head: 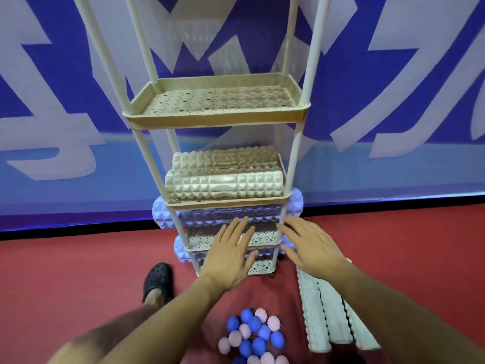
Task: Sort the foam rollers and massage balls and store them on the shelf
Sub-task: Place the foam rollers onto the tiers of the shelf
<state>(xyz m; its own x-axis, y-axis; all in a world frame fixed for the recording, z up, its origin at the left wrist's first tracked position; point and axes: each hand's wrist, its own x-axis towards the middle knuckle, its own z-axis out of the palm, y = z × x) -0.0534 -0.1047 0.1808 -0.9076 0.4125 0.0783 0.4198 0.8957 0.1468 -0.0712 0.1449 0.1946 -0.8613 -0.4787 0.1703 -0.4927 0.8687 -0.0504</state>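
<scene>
No brand or label can be read anywhere; the wall (78, 114) behind carries only large pale shapes on blue, too cropped to make out as writing. The floor (65, 271) is dark red carpet, meeting the wall at a black strip.

A beige shelf (215, 118) with perforated trays stands against the wall. Its upper tray in view is bare. The next one down holds two beige foam rollers (225, 186), one stacked behind the other. Below that, lilac rollers (161, 212) lie across the two lower trays, their ends sticking out past the posts.

Both hands are flat, fingers spread, holding nothing — the left hand (231, 256) in front of the lower trays, the right hand (311, 246) beside the right front post.

On the floor nearer the person lie blue and pink spiky massage balls (253, 334) in a loose cluster, and just right of them three pale grey-green rollers (330, 316) side by side. A black clog (157, 281) shows at left.
</scene>
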